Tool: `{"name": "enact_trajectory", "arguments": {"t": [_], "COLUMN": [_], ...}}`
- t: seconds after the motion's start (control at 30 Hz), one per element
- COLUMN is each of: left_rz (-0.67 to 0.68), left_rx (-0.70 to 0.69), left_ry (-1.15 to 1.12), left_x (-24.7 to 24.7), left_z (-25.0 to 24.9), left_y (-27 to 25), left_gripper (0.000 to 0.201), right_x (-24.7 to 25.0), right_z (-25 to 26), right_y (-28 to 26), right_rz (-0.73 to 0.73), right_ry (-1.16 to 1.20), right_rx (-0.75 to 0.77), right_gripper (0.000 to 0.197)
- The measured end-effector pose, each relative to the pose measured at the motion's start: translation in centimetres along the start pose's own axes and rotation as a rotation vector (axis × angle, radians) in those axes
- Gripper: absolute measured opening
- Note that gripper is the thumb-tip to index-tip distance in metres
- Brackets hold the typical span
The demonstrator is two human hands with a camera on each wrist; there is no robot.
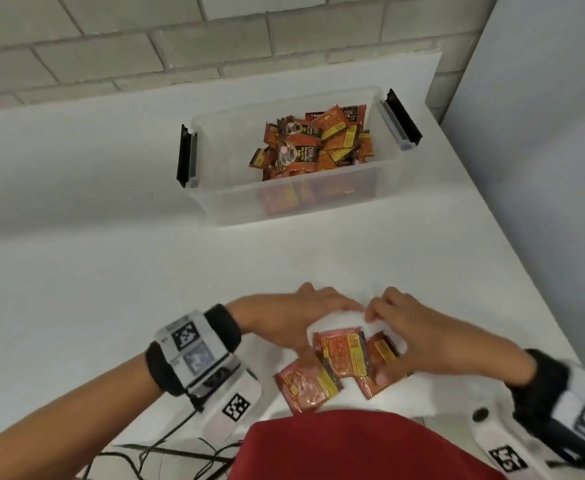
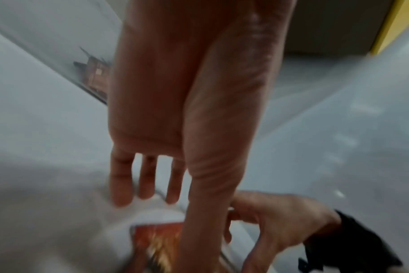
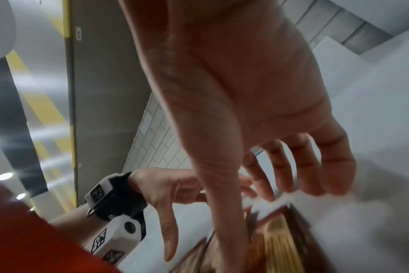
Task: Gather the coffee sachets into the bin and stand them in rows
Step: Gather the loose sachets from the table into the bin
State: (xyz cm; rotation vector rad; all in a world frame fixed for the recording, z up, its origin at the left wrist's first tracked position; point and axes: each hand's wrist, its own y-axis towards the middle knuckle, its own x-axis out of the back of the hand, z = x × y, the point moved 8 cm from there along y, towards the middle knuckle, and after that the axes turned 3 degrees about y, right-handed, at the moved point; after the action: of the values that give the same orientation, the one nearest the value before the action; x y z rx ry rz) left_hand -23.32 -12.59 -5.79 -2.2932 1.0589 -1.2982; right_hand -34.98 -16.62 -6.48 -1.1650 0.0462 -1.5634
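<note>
Sachets [image 1: 343,362] on the tabletop [image 1: 111,271] sit half covered by my hands. Left hand [image 1: 284,317] cups them with relaxed fingers; right hand [image 1: 419,334] seems to thumb-pin one, though blur obscures it.

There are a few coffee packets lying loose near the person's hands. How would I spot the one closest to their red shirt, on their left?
Start at the clear bin at the back of the white table, then come toward the person's two hands. Three loose sachets lie between them; the one you want is nearest the red shirt, below the left hand. Unlike its neighbours, it lies mostly uncovered by the hands.
</note>
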Motion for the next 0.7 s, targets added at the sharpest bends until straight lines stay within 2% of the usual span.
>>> {"name": "enact_trajectory", "arguments": {"t": [0.1, 0.2, 0.3, 0.37, 0.5, 0.6, 0.7], "left_rz": [-0.033, -0.078, -0.165, -0.244, -0.413, -0.45, -0.496], "left_rx": [-0.02, -0.027, -0.019, 0.0, -0.003, -0.044, -0.073], "left_ry": [0.106, 0.078, -0.11, -0.259, -0.436, -0.604, -0.711], "left_x": [-1.8, -2.0, -0.9, 0.2, 2.9, 4.6, 6.3], "left_z": [-0.1, 0.1, 0.7, 1.5, 2.3, 1.8, 1.1], "left_y": [0.7, 0.9, 0.4, -0.2, -1.5, -2.0, -2.5], "left_gripper": [0.107, 0.084, 0.049, 0.038, 0.029, 0.025, 0.025], "right_x": [-1.0, -1.0, 0.1, 1.8, 4.1, 4.4, 5.7], "right_z": [0.0, -0.3, -1.4, -2.0, -1.2, 0.4, 1.3], "right_y": [-0.2, -0.2, -0.6, -1.1, -2.3, -1.9, -0.9], "right_rz": [-0.073, -0.062, -0.032, -0.069, -0.117, -0.128, -0.235], "right_ry": [-0.046, -0.021, 0.158, 0.246, 0.665, 0.743, 0.82], "right_rx": [-0.012, -0.017, -0.02, -0.004, 0.092, 0.146, 0.152], "right_gripper": [0.056, 0.049, 0.037, 0.029, 0.016, 0.019, 0.02]}}
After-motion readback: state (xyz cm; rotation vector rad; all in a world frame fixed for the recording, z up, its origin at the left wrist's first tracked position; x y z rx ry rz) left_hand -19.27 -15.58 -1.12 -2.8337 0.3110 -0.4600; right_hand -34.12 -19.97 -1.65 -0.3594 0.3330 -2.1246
